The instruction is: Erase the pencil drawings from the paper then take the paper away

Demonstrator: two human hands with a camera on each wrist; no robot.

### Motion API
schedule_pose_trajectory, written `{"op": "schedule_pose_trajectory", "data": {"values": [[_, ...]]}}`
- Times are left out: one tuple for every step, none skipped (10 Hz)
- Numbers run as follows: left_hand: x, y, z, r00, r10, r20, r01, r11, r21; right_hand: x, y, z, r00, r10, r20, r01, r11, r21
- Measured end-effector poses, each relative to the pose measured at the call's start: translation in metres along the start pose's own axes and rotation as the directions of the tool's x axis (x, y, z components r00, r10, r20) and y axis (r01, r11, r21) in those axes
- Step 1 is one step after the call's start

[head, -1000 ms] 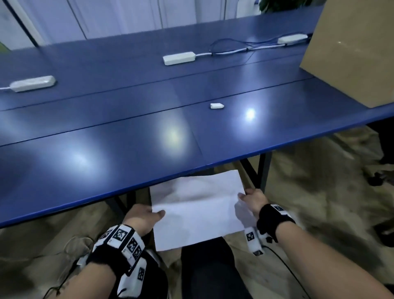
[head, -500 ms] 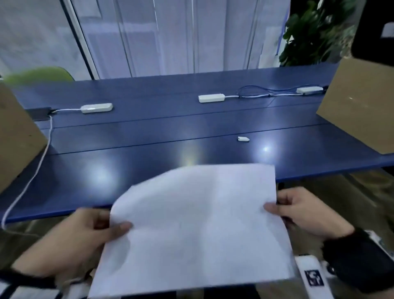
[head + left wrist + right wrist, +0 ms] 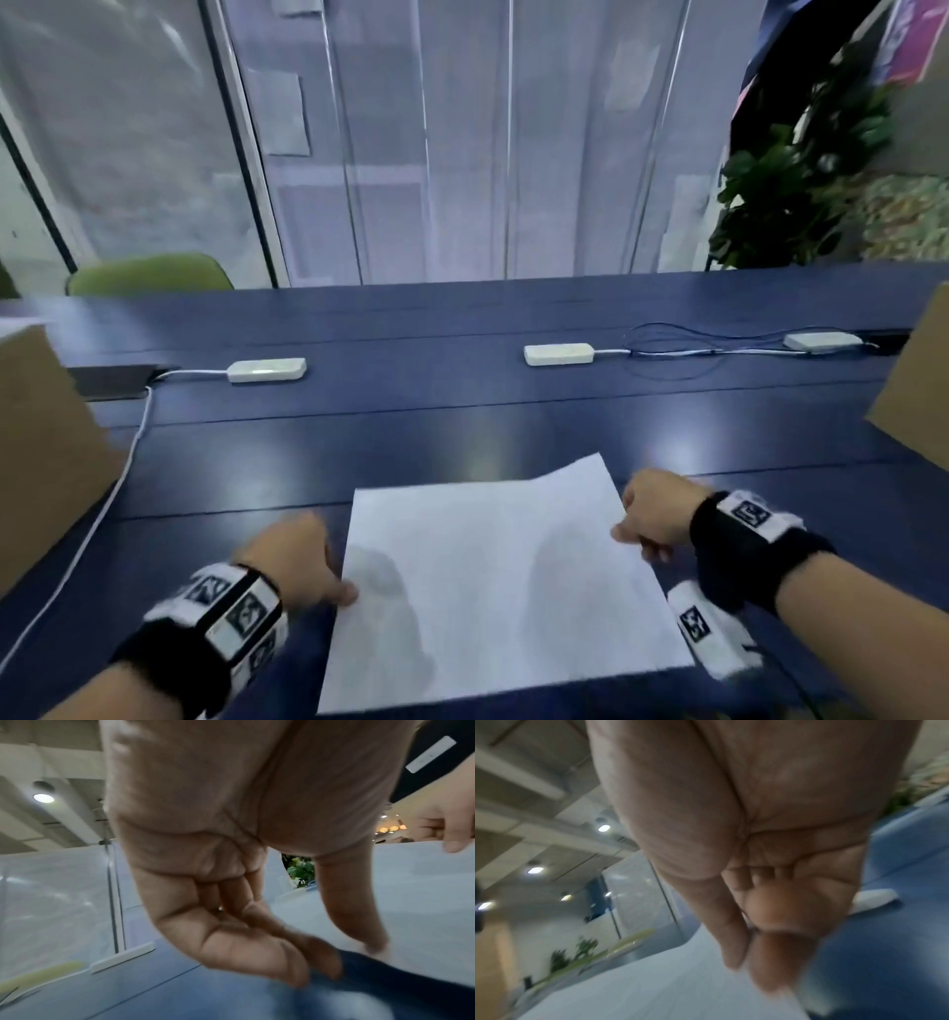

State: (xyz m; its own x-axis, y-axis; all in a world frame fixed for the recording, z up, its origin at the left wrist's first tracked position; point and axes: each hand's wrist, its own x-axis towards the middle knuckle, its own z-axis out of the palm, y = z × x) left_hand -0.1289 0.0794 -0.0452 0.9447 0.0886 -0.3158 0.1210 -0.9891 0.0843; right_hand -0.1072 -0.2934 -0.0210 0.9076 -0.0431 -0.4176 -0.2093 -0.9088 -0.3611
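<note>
A white sheet of paper [image 3: 498, 575] lies low over the near part of the blue table [image 3: 411, 452]. Its far right corner is lifted a little. My left hand [image 3: 303, 560] pinches the sheet's left edge, with the thumb [image 3: 359, 923] on top of the paper [image 3: 424, 902]. My right hand [image 3: 652, 519] pinches the right edge. Only faint grey shading shows on the sheet, and I cannot make out any drawing. In the right wrist view a small white eraser-like piece [image 3: 875, 898] lies on the table just past my fingers. The head view does not show it.
Cardboard boxes stand at the left [image 3: 41, 452] and right [image 3: 919, 390] table edges. White adapters [image 3: 267, 370] [image 3: 560, 354] [image 3: 821, 340] with cables lie along the back. A white cable [image 3: 102, 509] runs down the left side. Glass panels and a plant [image 3: 801, 195] are behind.
Both hands have lifted the paper from below the table's front edge up and forward onto the tabletop. The head view has tilted upward.
</note>
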Motion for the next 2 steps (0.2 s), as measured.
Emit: {"op": "schedule_pose_trajectory", "data": {"values": [[0.038,-0.016,0.006,1.000,-0.024,0.010,0.024,1.000,0.002,0.026,-0.002,-0.009,1.000,0.005,-0.001,-0.005,0.994,-0.112],[0.051,-0.026,0.012,1.000,-0.008,0.016,0.010,0.993,-0.120,0.025,0.005,-0.013,1.000,0.008,0.017,-0.006,0.995,-0.096]]}}
